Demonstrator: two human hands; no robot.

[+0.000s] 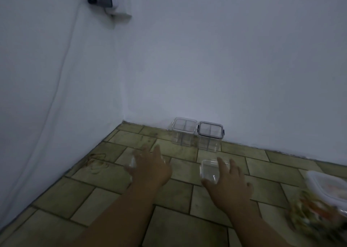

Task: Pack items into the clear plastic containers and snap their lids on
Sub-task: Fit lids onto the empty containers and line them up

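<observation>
Head view: your right hand [228,185] is spreading open fingers over a clear lid [211,169] on the tiled floor [112,194], your left hand [152,167] gripping a blurred clear container [132,163]. Rushing is risking a misaligned lid that won't snap shut.

No text, label, brand, number or sign can be read anywhere in this view. The clear containers [197,132] by the wall beyond the fingers [221,164] bear no visible print, and the blurred package [319,209] at the right edge shows only smeared colours.
</observation>
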